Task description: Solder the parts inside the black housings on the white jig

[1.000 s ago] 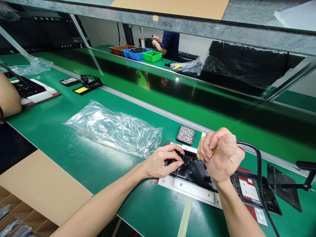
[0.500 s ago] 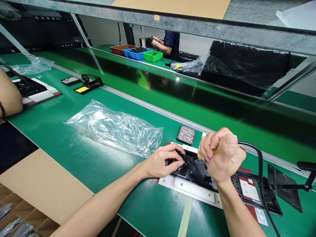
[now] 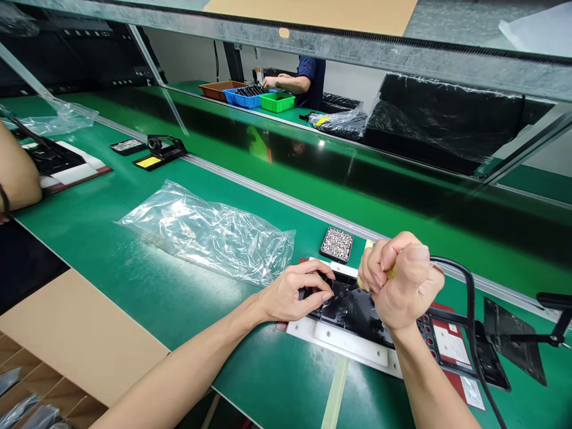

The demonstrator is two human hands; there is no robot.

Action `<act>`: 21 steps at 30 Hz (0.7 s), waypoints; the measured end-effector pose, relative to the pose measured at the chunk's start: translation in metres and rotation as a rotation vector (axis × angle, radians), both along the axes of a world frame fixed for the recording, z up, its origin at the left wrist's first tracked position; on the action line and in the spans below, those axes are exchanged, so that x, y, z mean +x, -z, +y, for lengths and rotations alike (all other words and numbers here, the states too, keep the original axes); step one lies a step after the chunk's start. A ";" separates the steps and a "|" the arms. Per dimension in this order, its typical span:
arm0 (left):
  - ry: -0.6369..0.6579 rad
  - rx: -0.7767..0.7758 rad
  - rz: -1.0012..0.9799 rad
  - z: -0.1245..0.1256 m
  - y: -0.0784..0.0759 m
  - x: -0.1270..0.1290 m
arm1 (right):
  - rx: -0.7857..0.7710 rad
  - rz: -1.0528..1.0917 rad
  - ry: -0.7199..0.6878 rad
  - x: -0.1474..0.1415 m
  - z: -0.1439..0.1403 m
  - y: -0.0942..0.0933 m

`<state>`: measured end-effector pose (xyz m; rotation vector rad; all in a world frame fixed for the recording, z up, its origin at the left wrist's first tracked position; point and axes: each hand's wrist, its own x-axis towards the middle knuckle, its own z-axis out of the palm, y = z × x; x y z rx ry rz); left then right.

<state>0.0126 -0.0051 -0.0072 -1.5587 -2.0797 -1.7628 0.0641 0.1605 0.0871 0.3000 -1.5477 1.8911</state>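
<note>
A black plastic panel [image 3: 357, 310] lies in a white fixture [image 3: 339, 342] on the green bench. Over its left part is my left hand [image 3: 297, 290], with thumb and index finger brought together low against the panel; anything between the fingertips is too small to make out. My right hand [image 3: 402, 280] is closed in a fist around the yellow handle of a soldering iron [image 3: 361, 281]. Its thin tip slants down left onto the panel near my left fingertips, and most of the handle is hidden. A small tray of metal pieces [image 3: 337, 244] sits just behind the fixture.
A clear plastic bag [image 3: 210, 232] lies to the left. A black cable [image 3: 471, 310] runs past my right wrist. Right of it are a black frame [image 3: 447, 339] and a dark stand [image 3: 554, 328]. Another person's arm [image 3: 18, 167] is at left; a co-worker [image 3: 308, 80] is beyond bins [image 3: 277, 102].
My hands and the soldering iron hold almost the same position. In the background, the co-worker's hands have moved left and down to the bins.
</note>
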 end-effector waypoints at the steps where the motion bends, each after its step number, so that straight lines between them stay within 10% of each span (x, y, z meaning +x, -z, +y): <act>1: 0.002 0.001 -0.005 0.000 0.000 0.000 | -0.001 0.000 0.001 0.000 0.000 0.000; 21: 0.017 0.002 -0.034 -0.001 0.001 0.000 | -0.042 0.003 -0.015 0.000 0.000 0.001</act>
